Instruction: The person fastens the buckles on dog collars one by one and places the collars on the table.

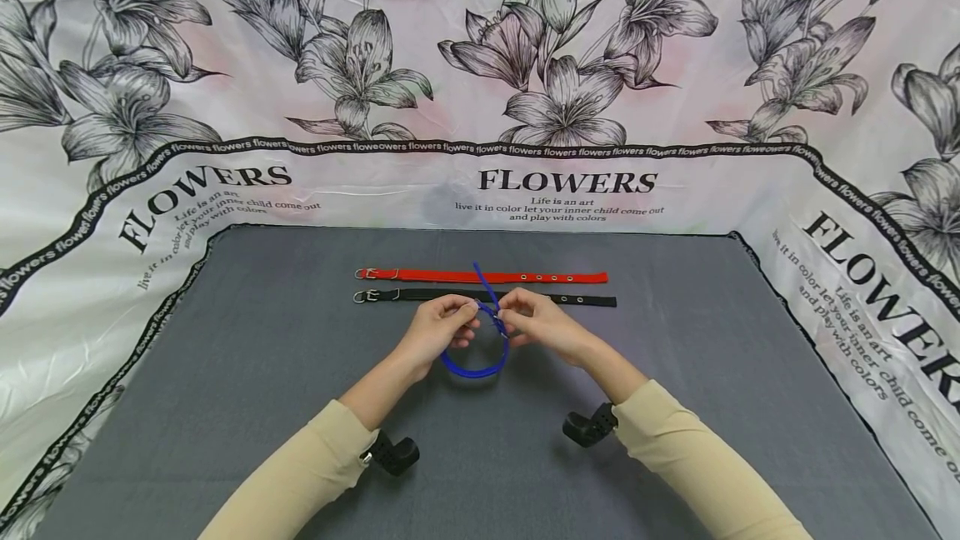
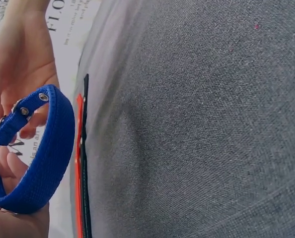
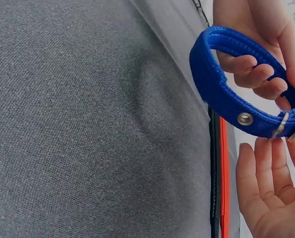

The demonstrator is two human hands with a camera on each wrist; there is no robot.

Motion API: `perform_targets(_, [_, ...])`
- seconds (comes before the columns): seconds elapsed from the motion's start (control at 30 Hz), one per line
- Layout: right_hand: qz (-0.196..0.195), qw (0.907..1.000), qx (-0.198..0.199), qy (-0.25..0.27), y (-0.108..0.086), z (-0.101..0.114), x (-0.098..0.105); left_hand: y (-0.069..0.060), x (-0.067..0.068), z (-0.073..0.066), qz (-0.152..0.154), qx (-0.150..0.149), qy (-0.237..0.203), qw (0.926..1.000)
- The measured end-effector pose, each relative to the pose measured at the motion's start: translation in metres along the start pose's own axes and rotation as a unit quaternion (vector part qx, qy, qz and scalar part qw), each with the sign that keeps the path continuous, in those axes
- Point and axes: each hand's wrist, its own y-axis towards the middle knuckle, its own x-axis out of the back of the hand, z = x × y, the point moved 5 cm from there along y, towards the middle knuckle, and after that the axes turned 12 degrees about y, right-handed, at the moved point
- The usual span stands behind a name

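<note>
Blue collar (image 1: 474, 372) looped, pinched w/ both hands (image 1: 437, 329) (image 1: 546, 326); blk strap (image 1: 583, 301), red strap (image 1: 435, 276) beyond.

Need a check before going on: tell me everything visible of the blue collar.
The blue collar is a woven-looking strap with silvery eyelets and metal fittings. It is curved into a ring, its free end sticking out beyond the fittings, away from the person. The left hand and the right hand pinch it near the fittings, holding it above the grey table. How it threads through them is unclear.
</note>
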Motion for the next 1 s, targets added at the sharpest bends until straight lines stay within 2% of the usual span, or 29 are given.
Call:
perform_targets(0.27, [-0.059,0.9975,0.037,-0.011,0.002,0.009,0.004,0.001,-0.009,0.000,0.043,0.005,0.014,0.9990])
perform_targets(0.47, [-0.082,0.9946,0.064,-0.011,0.003,0.016,0.005,0.001,-0.013,-0.001,0.045,0.005,0.026,0.9986])
perform_targets(0.73, [-0.083,0.9931,0.078,-0.029,0.003,0.017,0.004,-0.002,-0.011,-0.002,0.042,0.000,0.041,0.9983])
perform_targets(0.9, [-0.061,0.9945,0.080,-0.029,0.002,0.019,0.004,-0.003,-0.010,-0.002,0.037,-0.012,0.048,0.9981])
perform_targets(1.0, [-0.048,0.9943,0.081,-0.051,0.000,0.021,0.005,-0.004,-0.009,-0.002,0.031,-0.021,0.050,0.9980])
